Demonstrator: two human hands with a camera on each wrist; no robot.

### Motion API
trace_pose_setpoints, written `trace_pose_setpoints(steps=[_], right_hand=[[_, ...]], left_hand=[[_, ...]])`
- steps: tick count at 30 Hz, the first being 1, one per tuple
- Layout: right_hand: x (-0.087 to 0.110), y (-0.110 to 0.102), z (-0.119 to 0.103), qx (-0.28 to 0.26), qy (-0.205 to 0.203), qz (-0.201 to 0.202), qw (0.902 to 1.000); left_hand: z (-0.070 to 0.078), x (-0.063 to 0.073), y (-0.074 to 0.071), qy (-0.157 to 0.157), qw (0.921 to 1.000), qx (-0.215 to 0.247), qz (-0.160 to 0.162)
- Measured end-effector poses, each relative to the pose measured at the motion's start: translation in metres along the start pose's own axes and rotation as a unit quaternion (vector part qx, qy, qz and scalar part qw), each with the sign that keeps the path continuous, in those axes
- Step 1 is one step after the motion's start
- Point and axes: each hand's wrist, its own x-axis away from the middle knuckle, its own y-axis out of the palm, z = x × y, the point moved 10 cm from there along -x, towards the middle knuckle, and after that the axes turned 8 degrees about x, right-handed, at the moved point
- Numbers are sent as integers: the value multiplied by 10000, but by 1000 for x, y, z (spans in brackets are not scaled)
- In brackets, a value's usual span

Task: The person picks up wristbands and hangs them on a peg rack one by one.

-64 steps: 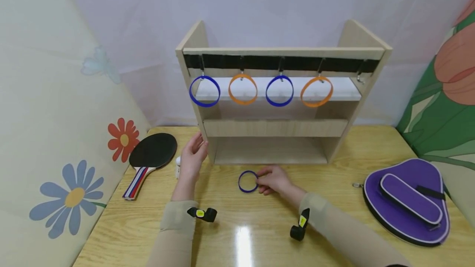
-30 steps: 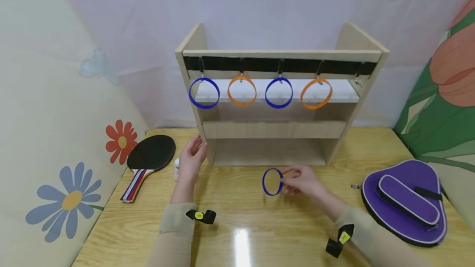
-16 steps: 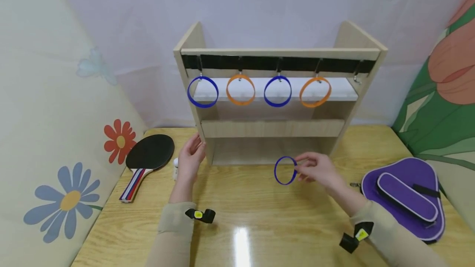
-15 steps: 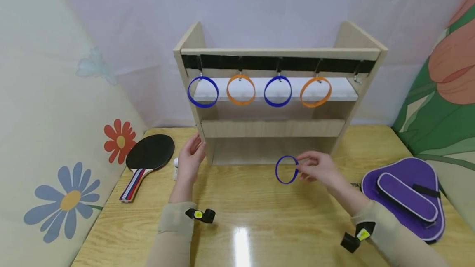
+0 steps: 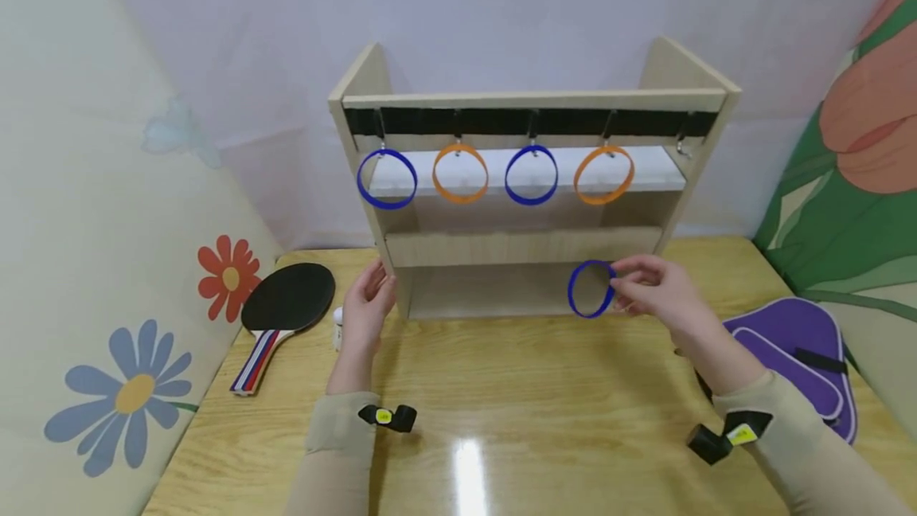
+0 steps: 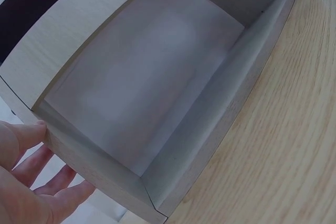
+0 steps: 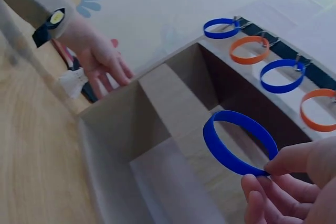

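My right hand pinches a thin blue wristband by its edge between thumb and fingers. It holds the band up in front of the lower right part of a small wooden shelf. At the shelf's left side is my left hand; in the left wrist view its thumb touches the front edge and the loosely extended fingers lie along the outer side. From hooks on the black strip hang blue and orange wristbands in turn, such as an orange wristband. The far right hook bears no band.
A black table tennis paddle lies on the wooden table at left, with a small white bottle near my left wrist. A purple paddle case lies at right, partly behind my right forearm.
My right hand has lifted the blue wristband from the table and carried it up and to the right. My left hand has stayed at the shelf's side.
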Motion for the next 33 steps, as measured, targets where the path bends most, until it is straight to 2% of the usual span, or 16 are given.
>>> trace_pose_setpoints(steps=[4,13,18,27,33], right_hand=[[4,-22,-13,-59,-225,204,9995],[13,-69,-43,914,-559,769,9913],[16,-85,-54,1008,-582,947,9887],[15,-105,-68,-108,-713,1116,9911],[16,-118,-78,-1163,-861,1278,9812]], left_hand=[[-2,1,0,-31,10000,27,-15],[-1,3,0,-26,10000,23,-15],[1,3,1,-16,10000,38,-36],[3,3,1,-41,9999,88,-77],[2,1,1,-53,9999,85,-24]])
